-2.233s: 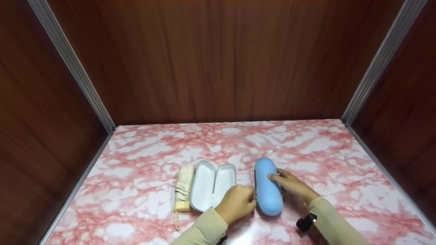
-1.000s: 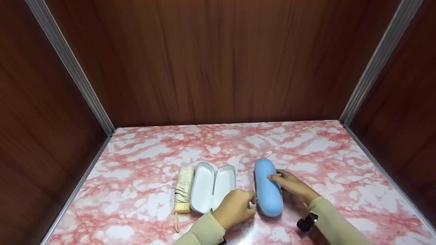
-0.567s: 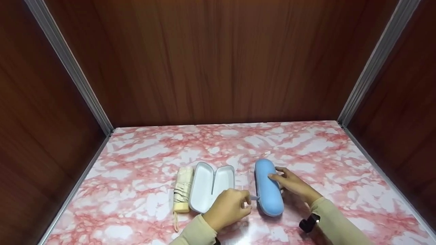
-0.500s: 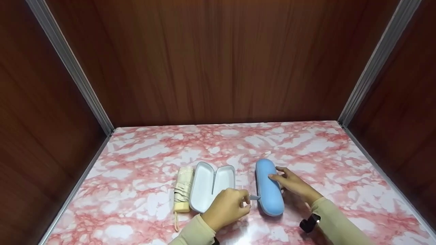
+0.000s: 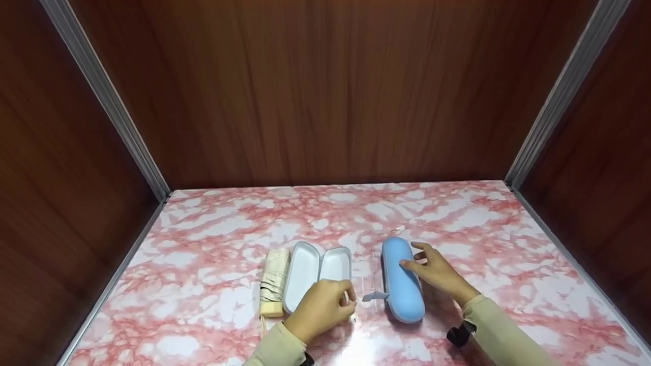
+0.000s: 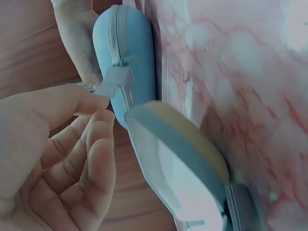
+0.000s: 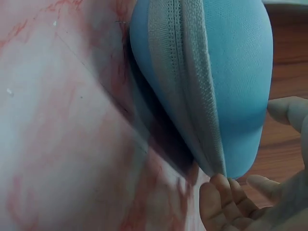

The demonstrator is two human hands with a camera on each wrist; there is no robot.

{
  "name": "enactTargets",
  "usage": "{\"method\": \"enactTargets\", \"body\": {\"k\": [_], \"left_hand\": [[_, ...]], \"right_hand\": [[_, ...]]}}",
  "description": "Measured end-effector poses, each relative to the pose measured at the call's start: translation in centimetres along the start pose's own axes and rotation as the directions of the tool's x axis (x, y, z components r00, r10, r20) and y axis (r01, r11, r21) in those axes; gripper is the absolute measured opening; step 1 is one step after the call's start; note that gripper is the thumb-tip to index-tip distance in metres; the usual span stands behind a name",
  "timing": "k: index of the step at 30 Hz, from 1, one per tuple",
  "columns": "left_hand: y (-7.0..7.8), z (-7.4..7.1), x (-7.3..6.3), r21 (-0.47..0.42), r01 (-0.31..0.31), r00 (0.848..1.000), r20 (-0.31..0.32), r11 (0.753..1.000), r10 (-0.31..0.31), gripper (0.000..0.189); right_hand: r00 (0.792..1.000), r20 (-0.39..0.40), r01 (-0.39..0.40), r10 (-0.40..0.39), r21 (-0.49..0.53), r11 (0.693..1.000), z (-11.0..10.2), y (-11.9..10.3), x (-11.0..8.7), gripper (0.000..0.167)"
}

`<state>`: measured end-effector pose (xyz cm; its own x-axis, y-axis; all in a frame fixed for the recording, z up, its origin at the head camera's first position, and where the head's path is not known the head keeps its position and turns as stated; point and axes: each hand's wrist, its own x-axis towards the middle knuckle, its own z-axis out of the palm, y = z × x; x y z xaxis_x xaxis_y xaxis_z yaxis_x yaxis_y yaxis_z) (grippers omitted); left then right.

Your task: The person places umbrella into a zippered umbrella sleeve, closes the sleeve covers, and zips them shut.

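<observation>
A blue zip-up glasses case point(image 5: 402, 279) stands on the table with a grey pull tab point(image 5: 375, 296) sticking out from its zipper toward the left. My right hand point(image 5: 440, 272) holds the case from its right side, thumb on top and index finger lifted off; in the right wrist view its fingertips point(image 7: 211, 202) meet the zipper edge. My left hand point(image 5: 320, 307) is loosely curled and holds nothing, its fingertips a short gap left of the tab. Partly behind that hand lies an open hinged case point(image 5: 304, 277) with a pale interior.
A folded cream umbrella point(image 5: 274, 277) with a yellow handle and wrist loop lies left of the open case. The table point(image 5: 335, 213) has a pink-and-white marbled top. Dark wood panels point(image 5: 325, 91) close it off at the back and both sides.
My left hand has let go of the zipper's pull tab and moved left and slightly down, leaving the tab sticking out. The right index finger has lifted; the blue glasses case has barely moved.
</observation>
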<state>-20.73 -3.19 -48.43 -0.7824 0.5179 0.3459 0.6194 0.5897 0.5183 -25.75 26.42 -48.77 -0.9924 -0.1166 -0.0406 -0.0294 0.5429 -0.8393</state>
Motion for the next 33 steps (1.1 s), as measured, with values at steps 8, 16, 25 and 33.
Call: {"method": "enactTargets", "body": {"k": [8,16,25,33], "left_hand": [[-1.6,-1.5,-0.5,0.020,0.051,0.999,-0.010,0.999,-0.051,0.005],[-3.5,-3.5,-1.0,0.125,0.108,0.990,-0.109,0.986,-0.094,0.007],[-4.7,-5.0,-1.7,0.152,0.194,0.967,-0.198,0.969,-0.162,0.016],[-5.4,-6.0,-2.0,0.161,0.270,0.944,-0.236,0.949,-0.229,0.020]], "right_hand": [[0.991,-0.087,0.098,-0.098,-0.006,0.995,0.1,-0.8,-0.2,0.057],[0.985,-0.051,0.168,-0.166,0.031,0.985,0.5,-2.8,-0.7,0.043],[0.982,-0.002,0.189,-0.189,0.077,0.979,2.2,-4.9,-0.8,0.036],[0.967,0.020,0.251,-0.256,0.138,0.958,4.0,-7.1,-0.2,0.034]]}}
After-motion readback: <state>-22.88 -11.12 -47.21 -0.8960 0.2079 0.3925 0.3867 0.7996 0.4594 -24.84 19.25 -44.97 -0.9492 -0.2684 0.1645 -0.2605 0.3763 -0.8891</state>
